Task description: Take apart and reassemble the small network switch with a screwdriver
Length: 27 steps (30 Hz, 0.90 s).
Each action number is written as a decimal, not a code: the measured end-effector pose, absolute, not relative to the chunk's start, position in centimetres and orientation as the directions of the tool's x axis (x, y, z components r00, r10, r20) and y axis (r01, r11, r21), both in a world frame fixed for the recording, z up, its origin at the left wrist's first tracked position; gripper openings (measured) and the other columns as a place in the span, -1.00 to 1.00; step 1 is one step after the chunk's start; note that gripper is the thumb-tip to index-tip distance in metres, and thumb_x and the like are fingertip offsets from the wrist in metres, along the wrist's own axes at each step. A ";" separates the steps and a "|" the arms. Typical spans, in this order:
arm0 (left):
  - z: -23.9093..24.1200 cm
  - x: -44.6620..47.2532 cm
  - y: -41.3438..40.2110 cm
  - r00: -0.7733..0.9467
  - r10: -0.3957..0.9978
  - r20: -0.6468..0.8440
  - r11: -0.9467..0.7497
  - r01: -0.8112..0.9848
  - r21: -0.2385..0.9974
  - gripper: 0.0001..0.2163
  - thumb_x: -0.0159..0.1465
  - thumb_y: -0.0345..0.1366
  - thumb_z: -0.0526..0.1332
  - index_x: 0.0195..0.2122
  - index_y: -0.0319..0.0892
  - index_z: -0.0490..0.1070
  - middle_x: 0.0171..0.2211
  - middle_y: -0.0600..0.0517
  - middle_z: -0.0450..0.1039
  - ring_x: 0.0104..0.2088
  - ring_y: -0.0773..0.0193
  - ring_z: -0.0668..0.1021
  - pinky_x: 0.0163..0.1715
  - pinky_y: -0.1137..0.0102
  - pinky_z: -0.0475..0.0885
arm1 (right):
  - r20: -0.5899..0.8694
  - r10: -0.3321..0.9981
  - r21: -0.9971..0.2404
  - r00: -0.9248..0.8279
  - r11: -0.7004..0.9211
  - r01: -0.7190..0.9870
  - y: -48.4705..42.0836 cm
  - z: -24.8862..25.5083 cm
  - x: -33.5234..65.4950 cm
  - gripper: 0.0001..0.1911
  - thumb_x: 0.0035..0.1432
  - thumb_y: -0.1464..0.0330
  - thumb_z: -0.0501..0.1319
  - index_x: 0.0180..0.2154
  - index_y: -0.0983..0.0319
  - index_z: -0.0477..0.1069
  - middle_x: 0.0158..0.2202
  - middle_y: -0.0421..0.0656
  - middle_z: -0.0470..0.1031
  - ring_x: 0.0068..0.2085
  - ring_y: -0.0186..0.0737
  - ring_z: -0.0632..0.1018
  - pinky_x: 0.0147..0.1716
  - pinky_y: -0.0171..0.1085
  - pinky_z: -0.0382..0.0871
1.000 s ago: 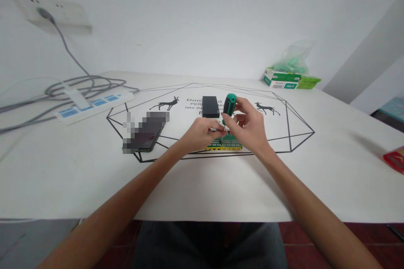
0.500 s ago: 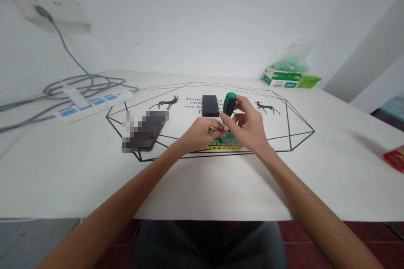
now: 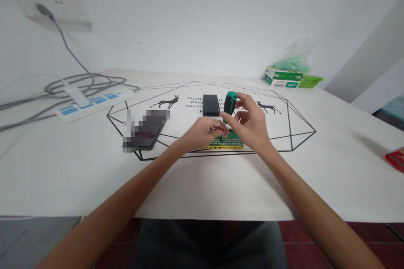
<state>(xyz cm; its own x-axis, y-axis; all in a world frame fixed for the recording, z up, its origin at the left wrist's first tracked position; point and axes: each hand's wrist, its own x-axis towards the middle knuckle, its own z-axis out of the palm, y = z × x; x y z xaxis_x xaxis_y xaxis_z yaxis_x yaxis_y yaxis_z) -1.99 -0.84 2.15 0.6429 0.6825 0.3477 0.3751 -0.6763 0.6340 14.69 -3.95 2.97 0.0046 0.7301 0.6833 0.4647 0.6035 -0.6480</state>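
A screwdriver with a green and black handle stands nearly upright, its metal shaft pointing down at a green circuit board with a yellow lower edge. My right hand has its thumb and fingers around the handle from the right. Low on the shaft, my left hand pinches with thumb and fingertips, just above the board. Its fingers cover part of the board, and whether a screw sits at the tip is too small to tell. Behind the hands lies a flat black box.
A dark phone, partly pixelated, rests to the left. Farther left are a white power strip and coiled grey cables. Green and white boxes with a plastic bag stand at the back right. A red packet lies at the right edge.
My right hand has shifted slightly right, its fingers a little looser around the handle. The screwdriver and my left hand stay almost in place over the board.
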 end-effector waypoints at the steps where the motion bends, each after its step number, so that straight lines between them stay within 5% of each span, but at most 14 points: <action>1: 2.1 -2.0 -0.8 0.644 0.681 0.349 -0.679 0.376 0.631 -0.79 0.23 -0.51 0.14 -0.38 -0.22 0.58 -0.38 0.06 0.63 -0.35 0.32 0.60 -0.25 0.47 0.44 | 0.692 0.721 -0.637 0.007 0.607 0.476 -3.9 3.0 14.7 -0.56 0.08 0.27 0.32 0.00 0.10 0.30 -0.27 -0.25 0.43 -0.63 -0.48 0.38 -0.65 -0.34 0.29; 27: 2.5 -1.8 -1.2 0.675 0.668 0.313 -0.657 0.337 0.674 -0.80 0.25 -0.46 0.13 -0.40 -0.23 0.55 -0.40 0.06 0.60 -0.34 0.32 0.59 -0.22 0.46 0.44 | 0.729 0.684 -0.617 0.035 0.634 0.467 -4.5 3.7 14.9 -0.67 0.11 0.26 0.27 -0.07 0.17 0.37 -0.21 -0.18 0.49 -0.55 -0.43 0.46 -0.69 -0.38 0.29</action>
<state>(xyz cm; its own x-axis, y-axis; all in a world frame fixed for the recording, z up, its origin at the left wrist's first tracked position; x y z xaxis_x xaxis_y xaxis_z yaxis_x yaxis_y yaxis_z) -1.84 -1.22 2.46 0.6752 0.6678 0.3131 0.3370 -0.6569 0.6744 14.89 -4.49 3.75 0.0345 0.6838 0.7288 0.4674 0.6335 -0.6166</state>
